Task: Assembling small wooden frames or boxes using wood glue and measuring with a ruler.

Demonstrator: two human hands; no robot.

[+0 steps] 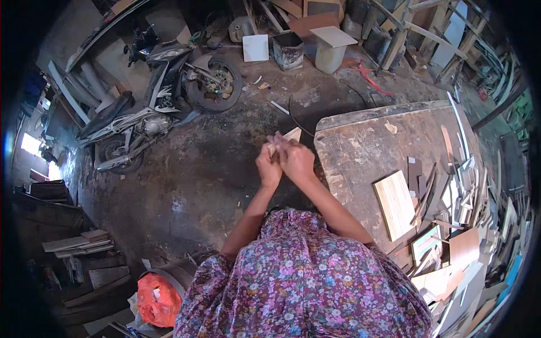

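In front of my body, both hands come together over the dark floor. My left hand (269,164) is closed, its fingers pressed against those of the other hand. My right hand (297,159) is closed as well, with its fingers bent over the same spot. A pale, flat piece with a pointed end (294,134), perhaps thin wood, sticks out beyond the fingers. Its lower part is hidden by the hands, and slight blur hides the exact grip. Just right of the hands stands the corner of a worn wooden table (349,163).
A light wooden board (395,205) and many wood offcuts (451,248) cover the table's right side. A motorcycle (158,107) stands at the far left. Farther back are a square metal can (288,52) and a board-topped bucket (329,58). A red plastic bag (158,301) lies lower left.
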